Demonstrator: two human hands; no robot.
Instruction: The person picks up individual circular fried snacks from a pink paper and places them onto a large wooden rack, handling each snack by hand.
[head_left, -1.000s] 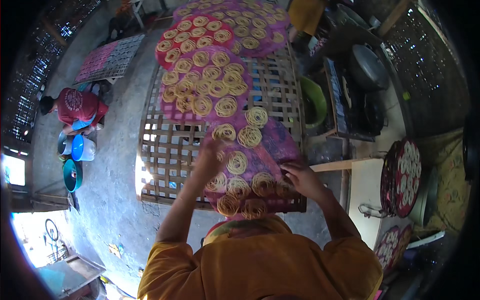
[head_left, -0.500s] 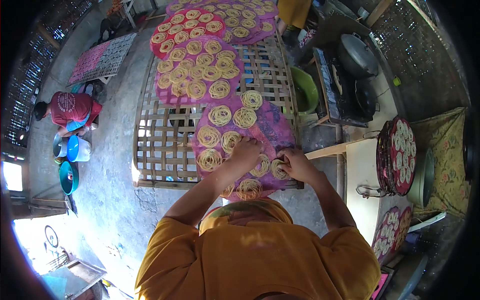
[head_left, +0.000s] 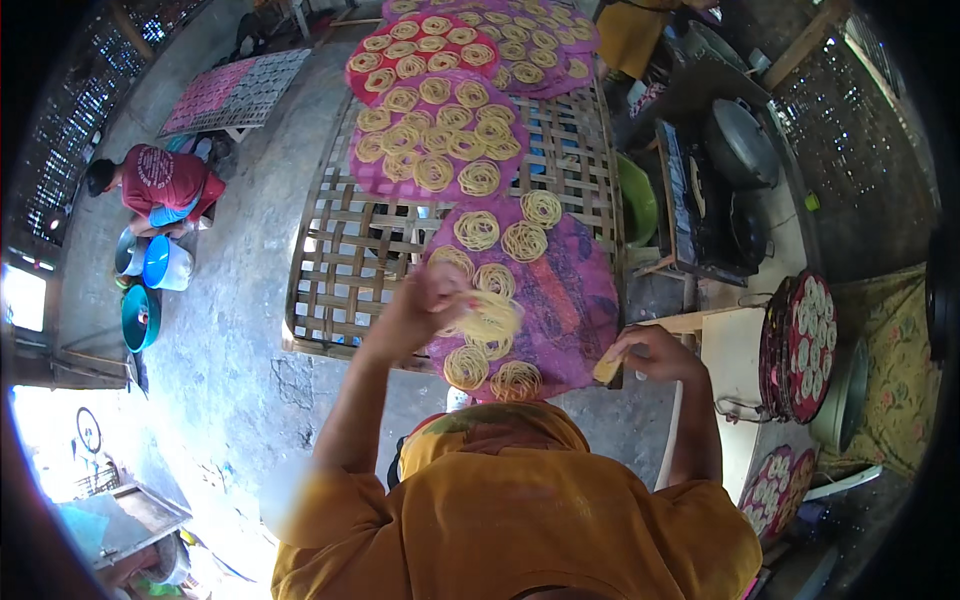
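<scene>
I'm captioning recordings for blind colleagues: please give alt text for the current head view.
A person's left hand holds a blurred yellow coil of strands over a purple sheet of similar coils on a lattice table; the right hand grips a small yellowish piece near the sheet's edge. At left, a co-worker bends beside a blue bucket.

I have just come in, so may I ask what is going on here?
A person in a mustard shirt is at a lattice table. The left hand holds a blurred noodle-like coil above a purple sheet; the right hand holds a second coil by the sheet's right edge. More coils lie on the sheet.
</scene>
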